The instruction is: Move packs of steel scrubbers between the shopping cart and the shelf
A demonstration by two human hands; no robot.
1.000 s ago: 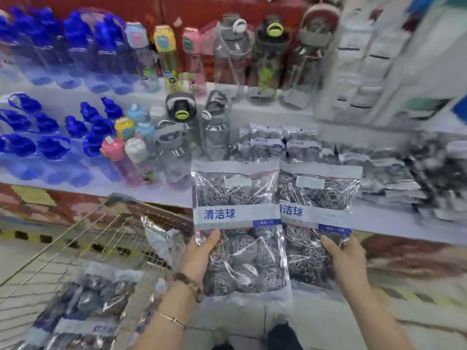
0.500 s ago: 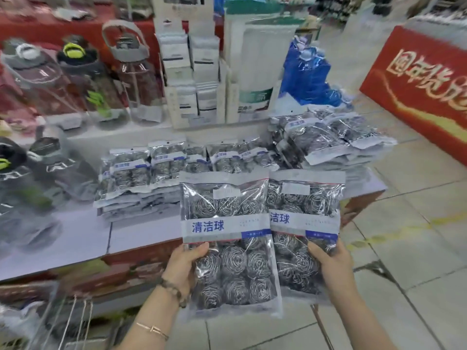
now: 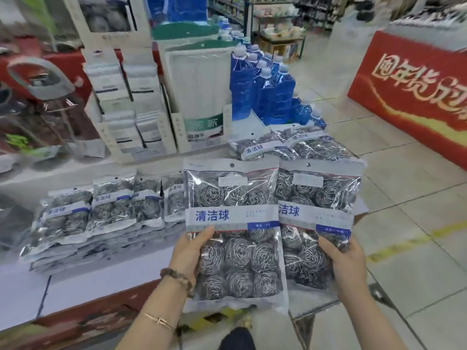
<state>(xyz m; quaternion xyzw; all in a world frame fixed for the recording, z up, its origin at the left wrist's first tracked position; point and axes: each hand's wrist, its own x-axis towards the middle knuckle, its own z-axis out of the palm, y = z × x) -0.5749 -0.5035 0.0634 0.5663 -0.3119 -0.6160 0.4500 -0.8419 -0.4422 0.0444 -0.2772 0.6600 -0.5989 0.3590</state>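
- The left hand (image 3: 188, 253) grips the left pack (image 3: 235, 223) of steel scrubbers by its lower left edge. The thumb lies across the front, just under the white and blue label; the fingers are behind the pack and hidden.
- The right hand (image 3: 346, 263) holds the right pack (image 3: 316, 198) by its lower right corner, thumb pressed on the front. The other fingers seem curled round the back, though the pack covers them.
- Both packs are held upright, side by side, in front of the near edge of the shelf (image 3: 101, 281). The left pack overlaps the left edge of the right one.
- A stack of packs (image 3: 83, 223) lies flat on the shelf to the left of the held ones, in several rows.
- A second pile of packs (image 3: 290, 145) sits at the far end of the shelf, behind the held pair.
- Behind that pile stand blue bottles (image 3: 267, 97), with white boxes (image 3: 126, 97) further left.
- A bead bracelet (image 3: 177, 276) and a thin bangle (image 3: 159, 320) are on the left wrist.
- A red stand (image 3: 417, 92) with gold lettering stands across the tiled floor (image 3: 404, 223) on the right.
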